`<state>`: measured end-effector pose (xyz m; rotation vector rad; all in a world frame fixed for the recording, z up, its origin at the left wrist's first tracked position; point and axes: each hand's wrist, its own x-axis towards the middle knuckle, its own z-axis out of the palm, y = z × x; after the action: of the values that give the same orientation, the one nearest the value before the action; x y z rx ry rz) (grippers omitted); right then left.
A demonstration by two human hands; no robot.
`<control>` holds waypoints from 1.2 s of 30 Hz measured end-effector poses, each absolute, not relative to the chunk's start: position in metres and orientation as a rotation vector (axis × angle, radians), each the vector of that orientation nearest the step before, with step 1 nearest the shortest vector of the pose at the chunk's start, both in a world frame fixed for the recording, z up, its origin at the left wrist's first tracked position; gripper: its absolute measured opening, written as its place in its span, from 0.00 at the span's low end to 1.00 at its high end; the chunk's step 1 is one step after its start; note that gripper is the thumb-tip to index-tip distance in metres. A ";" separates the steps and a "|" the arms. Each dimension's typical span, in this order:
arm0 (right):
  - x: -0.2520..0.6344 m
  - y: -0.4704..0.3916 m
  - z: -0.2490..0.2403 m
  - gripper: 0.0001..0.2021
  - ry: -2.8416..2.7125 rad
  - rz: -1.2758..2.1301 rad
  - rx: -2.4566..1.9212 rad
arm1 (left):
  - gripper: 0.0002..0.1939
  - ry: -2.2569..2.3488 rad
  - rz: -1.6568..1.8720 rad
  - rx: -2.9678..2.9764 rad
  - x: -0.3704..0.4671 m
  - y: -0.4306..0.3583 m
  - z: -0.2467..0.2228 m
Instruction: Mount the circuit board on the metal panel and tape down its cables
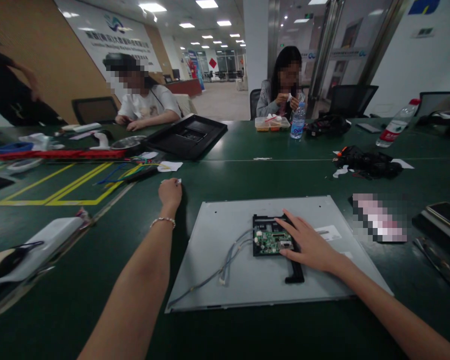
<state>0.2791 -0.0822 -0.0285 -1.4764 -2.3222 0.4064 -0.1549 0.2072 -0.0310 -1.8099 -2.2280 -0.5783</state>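
A grey metal panel [285, 287] lies flat on the green table. On it sits a black bracket [294, 272] with a green circuit board [268, 243], and grey cables [228, 256] run from its left side. My right hand [303, 240] rests spread over the right part of the board and bracket, fingers apart. Beyond the panel's upper left corner, my left hand [170, 192] is closed on the table, with a small pale thing at its fingertips, too small to name.
Behind are a black frame [189, 136], a food box [272, 124] and two bottles [297, 121]. A black bundle [371, 162] and a blurred pink object [379, 217] lie right; a white power strip [41, 247] lies left. Two people sit across the table.
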 end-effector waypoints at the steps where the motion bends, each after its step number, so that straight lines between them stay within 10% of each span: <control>1: 0.279 -0.082 -0.028 0.37 -2.321 0.407 -1.477 | 0.17 -2.224 -0.566 -1.806 -0.154 0.207 -0.031; 36: 0.285 -0.088 -0.036 0.36 -2.087 0.496 -1.319 | 0.15 -1.571 -1.043 -2.312 -0.046 0.098 0.034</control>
<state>0.2848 -0.0884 -0.0364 -1.3195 -2.0875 0.4955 -0.0462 0.0976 0.0340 -2.3116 -1.5710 -1.0434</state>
